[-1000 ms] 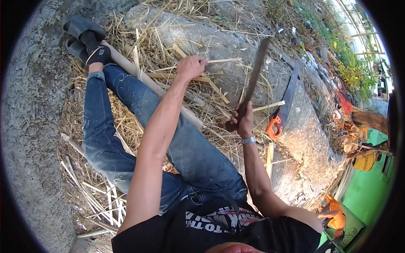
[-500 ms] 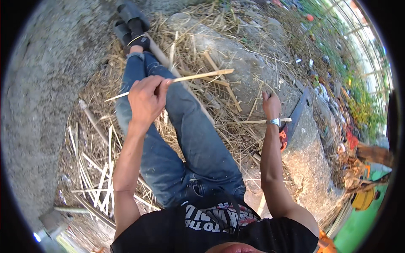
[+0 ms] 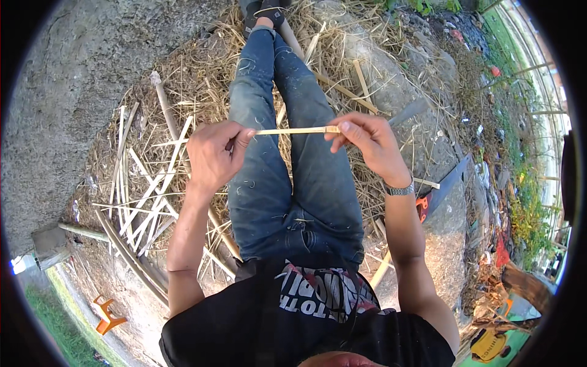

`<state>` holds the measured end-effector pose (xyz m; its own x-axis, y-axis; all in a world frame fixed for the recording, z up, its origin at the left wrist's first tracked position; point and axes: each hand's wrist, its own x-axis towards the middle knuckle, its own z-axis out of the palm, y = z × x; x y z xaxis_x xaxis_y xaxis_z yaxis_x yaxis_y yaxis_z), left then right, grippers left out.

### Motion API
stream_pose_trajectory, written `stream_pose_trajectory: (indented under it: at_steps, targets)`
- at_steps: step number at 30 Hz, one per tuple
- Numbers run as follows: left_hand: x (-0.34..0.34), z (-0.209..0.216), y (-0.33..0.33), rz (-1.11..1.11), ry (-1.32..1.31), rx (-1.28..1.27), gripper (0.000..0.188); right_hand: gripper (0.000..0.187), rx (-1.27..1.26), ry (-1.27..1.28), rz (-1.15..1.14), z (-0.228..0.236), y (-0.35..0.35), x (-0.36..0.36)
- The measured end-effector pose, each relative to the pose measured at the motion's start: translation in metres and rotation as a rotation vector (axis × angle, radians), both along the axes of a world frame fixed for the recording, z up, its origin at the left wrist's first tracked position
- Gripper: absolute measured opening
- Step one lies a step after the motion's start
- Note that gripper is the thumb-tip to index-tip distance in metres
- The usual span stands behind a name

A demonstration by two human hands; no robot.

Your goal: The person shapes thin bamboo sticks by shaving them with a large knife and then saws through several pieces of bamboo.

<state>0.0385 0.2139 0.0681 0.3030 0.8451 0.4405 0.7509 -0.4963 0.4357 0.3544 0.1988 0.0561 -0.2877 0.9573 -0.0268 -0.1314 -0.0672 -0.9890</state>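
Both hands, left hand (image 3: 214, 156) and right hand (image 3: 365, 139), pinch opposite ends of a thin bamboo strip (image 3: 293, 130), keeping it level above the knees for inspection.

No packages, labels, signs or screens show anywhere here.

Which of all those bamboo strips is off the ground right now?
The thin strip held level between the left hand and right hand, above the knees. The other strips lie on the ground at the person's left.
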Motion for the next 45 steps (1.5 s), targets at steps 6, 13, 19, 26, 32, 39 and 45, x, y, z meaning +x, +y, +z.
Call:
stream_pose_trajectory:
  at_steps: [6,13,19,26,32,39,45]
  targets:
    - [-0.013,0.002,-0.007,-0.022,0.020,-0.044,0.027,0.026,0.038,-0.222,0.237,0.008,0.001,-0.007]
    - [-0.014,-0.010,-0.007,-0.027,-0.128,-0.245,0.023,0.025,-0.029,-0.026,0.250,-0.004,-0.006,-0.010]
    - [-0.007,-0.019,-0.011,-0.054,-0.222,-0.403,0.027,0.020,-0.188,0.283,0.237,-0.014,-0.014,-0.015]
    - [0.012,-0.047,-0.029,-0.150,-0.534,-0.637,0.040,0.023,-0.279,0.978,0.326,-0.024,-0.016,-0.031]
    - [-0.012,-0.020,-0.021,-0.043,-0.182,-0.202,0.023,0.025,-0.150,-0.093,0.301,0.001,-0.002,-0.007]
    - [-0.003,-0.004,-0.033,0.074,0.067,-0.086,0.023,0.013,0.399,-0.684,-0.093,0.004,-0.009,-0.033]
    - [0.025,-0.006,-0.058,0.300,0.154,-0.102,0.029,0.011,0.568,-0.863,-0.343,-0.024,-0.013,-0.053]
